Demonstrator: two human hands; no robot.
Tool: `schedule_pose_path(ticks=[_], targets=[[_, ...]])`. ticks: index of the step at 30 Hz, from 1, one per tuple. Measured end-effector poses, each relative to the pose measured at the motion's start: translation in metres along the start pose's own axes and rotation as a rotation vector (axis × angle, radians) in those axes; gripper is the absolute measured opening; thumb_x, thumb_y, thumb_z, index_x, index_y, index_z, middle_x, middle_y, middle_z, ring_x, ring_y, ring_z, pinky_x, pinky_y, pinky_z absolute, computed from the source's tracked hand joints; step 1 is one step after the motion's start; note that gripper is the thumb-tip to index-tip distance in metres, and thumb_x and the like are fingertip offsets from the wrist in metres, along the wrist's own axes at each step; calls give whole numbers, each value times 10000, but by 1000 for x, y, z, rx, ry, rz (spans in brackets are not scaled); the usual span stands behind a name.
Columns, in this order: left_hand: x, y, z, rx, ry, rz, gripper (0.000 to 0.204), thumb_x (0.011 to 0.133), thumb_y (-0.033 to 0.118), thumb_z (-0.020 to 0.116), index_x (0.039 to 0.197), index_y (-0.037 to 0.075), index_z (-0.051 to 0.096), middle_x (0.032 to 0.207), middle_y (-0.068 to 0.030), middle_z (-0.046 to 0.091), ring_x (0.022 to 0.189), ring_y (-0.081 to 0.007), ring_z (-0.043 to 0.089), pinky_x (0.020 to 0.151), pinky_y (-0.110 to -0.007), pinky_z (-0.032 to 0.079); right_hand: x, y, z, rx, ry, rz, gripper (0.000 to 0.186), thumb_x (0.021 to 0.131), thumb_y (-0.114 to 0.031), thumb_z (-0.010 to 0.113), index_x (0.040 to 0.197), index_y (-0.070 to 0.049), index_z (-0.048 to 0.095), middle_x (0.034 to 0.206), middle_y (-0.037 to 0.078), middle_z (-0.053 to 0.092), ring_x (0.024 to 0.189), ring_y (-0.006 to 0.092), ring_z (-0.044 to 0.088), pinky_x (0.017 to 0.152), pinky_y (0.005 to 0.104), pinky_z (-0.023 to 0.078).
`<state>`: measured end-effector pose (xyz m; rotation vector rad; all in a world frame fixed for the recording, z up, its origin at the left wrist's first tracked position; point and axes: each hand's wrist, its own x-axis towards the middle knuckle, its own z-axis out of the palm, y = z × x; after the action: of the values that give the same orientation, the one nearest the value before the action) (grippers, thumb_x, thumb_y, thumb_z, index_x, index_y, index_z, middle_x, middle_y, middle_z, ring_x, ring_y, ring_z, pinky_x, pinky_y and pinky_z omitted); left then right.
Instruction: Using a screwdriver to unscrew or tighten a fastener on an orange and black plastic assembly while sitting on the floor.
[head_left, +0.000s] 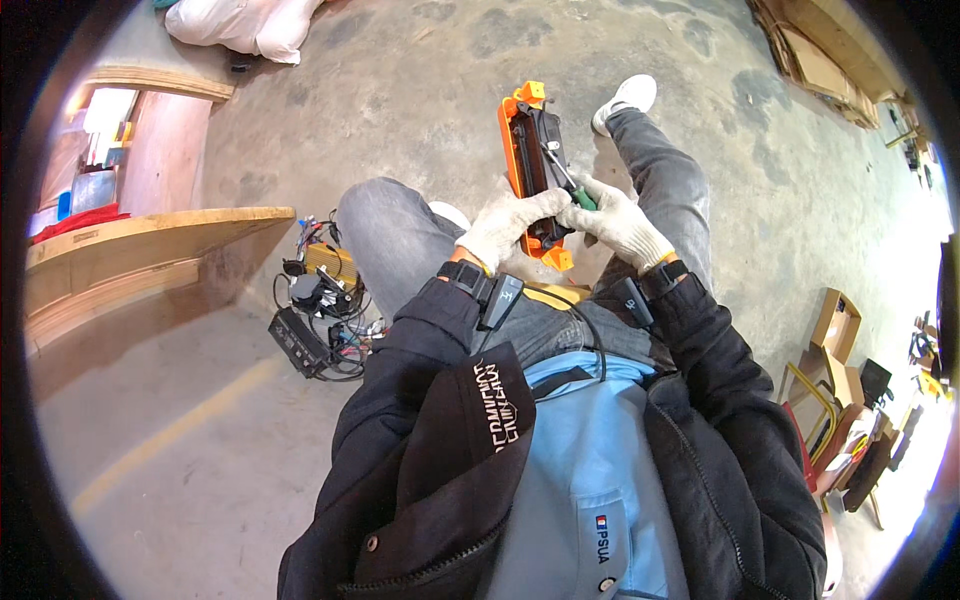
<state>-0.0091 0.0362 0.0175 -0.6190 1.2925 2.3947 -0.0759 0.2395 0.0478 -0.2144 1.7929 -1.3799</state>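
Observation:
Both of my hands wear pale knitted work gloves. My right hand (622, 222) is closed round the green handle of a screwdriver (583, 198). Its metal shaft points up and left onto a long orange-and-black housing (510, 150), which lies between my legs. The housing looks like a long trough with a dark inside and orange blocks at both ends. Against its near left side my left hand (507, 226) grips, the fingers closed over the edge. Where the screwdriver's tip meets the dark part is too small to make out.
A heap of cables, black boxes and a yellow part (318, 300) lies on the floor by my left leg. Left of it stands a wooden bench (160, 232). White sacks (245, 25) rest at the far left, cardboard (820, 60) at the far right. Boxes and chairs (840, 400) stand on the right.

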Motion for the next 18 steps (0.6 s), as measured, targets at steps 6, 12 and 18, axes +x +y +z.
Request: schedule_pose_path(ticks=[6,12,18], targets=[[1,6,5,57,40,98,322,927,82,813,1207,24,666,996,-75,756,829,-197,768,738,-336,658,1,-1,5,87,-16,-48,743,944,-278,797,1613,-119,516,1009,-17,673,836,68,598,668,244,504],[10,16,-12,456,244,228,603,763,257,925,1219,-8,633,1049,-109,750,849,-213,749,762,-344,621,-2,4,-13,-71,93,26,563,987,-306,749,1458,-33,605,947,-28,621,731,61,569,633,238,484],[5,46,-32,730,494,245,738,694,336,938,1225,-56,608,995,-168,757,894,-279,766,834,-387,617,-5,19,-22,262,39,79,482,1058,-298,614,1445,-11,618,956,1,641,754,88,595,646,252,503]])
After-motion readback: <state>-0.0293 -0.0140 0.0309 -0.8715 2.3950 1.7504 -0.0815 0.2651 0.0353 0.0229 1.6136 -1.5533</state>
